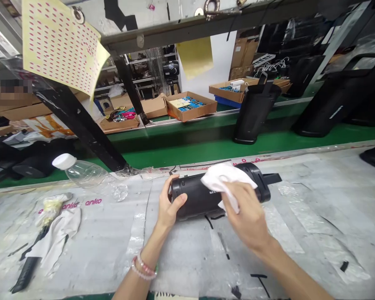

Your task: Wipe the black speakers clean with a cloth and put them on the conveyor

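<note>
Pink bead bracelet (144, 266) on your left wrist, low at 7 o'clock. Your hands are apart, both on the same piece at 12 o'clock. Left hand (171, 204) is wrapped round the left end of a black cylindrical speaker (200, 196). Right hand (243, 212) grips a white cloth (225, 179), pressed on top of the speaker toward its right end. The speaker lies on its side on the table (300, 200), which is covered in scuffed clear plastic sheet. A black handle (272, 179) sticks out of its right end.

At 9 o'clock, a crumpled white rag (58, 233) lies beside a black strip (26, 271). At 10 o'clock, a clear plastic bottle (84, 175) with a white cap lies on its side.

Past the table edge runs a green conveyor belt (187, 152). Upright black speakers stand on it at 1 o'clock (254, 116) and 2 o'clock (334, 104). Farther back at 12 o'clock, a cardboard box (203, 110) holds blue circuit boards. A yellow-backed sheet of pink labels (59, 46) hangs at 11 o'clock.
</note>
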`<state>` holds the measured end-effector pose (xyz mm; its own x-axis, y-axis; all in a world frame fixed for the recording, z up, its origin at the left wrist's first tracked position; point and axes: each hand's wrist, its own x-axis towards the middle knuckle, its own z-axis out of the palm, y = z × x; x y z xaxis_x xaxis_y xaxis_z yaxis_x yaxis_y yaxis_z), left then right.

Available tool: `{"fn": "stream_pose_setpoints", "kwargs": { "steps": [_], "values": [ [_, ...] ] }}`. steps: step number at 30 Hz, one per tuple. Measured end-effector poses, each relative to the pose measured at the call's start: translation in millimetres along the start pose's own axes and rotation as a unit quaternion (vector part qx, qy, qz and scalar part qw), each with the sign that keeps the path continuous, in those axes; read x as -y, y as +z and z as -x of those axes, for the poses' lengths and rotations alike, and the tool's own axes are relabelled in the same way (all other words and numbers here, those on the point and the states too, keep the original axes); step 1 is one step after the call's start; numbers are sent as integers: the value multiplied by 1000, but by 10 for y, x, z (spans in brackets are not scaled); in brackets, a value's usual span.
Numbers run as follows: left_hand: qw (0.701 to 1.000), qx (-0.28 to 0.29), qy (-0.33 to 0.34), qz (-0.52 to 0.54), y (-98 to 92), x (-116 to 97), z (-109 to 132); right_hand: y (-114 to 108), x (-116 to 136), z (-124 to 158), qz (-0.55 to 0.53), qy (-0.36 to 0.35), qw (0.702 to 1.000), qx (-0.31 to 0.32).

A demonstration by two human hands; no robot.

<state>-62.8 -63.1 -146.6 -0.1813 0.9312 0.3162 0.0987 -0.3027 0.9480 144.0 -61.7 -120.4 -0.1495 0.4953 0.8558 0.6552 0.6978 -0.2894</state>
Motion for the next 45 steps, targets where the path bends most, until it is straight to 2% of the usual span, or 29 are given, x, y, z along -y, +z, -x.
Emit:
{"fn": "stream_pose_setpoints", "kwargs": {
  "steps": [3,5,9,13,19,23,25,28,33,37,39,43,45],
  "values": [
    [1000,3,12,1,-3,15,-7,62,140,24,-2,-124,990,66],
    [1000,2,13,-1,-3,24,-12,68,140,4,4,-156,985,76],
    [1000,1,9,2,-7,29,-4,53,75,-53,52,-141,987,63],
    [1000,11,23,-10,-18,22,13,69,116,-69,38,-153,984,77],
    [998,15,51,-18,-29,35,9,93,197,-51,24,-131,988,77],
    [1000,13,19,-13,-26,35,3,82,173,-48,42,-110,991,57],
    [1000,13,24,-8,-26,36,4,82,179,-36,59,-111,991,54],
    [998,20,53,-7,-29,38,10,73,180,-11,24,-130,988,78],
    [999,13,23,-19,-27,37,20,83,212,8,53,-81,995,34],
    [998,18,54,-20,-33,37,18,136,286,4,5,-96,994,47],
    [999,15,40,-19,-33,29,13,86,192,-17,7,-72,997,34],
    [1000,6,19,-13,-25,12,11,-114,-97,-77,70,115,990,-45],
    [1000,4,22,-13,-21,13,17,-138,-98,-81,71,176,979,-68]
  ]
}}
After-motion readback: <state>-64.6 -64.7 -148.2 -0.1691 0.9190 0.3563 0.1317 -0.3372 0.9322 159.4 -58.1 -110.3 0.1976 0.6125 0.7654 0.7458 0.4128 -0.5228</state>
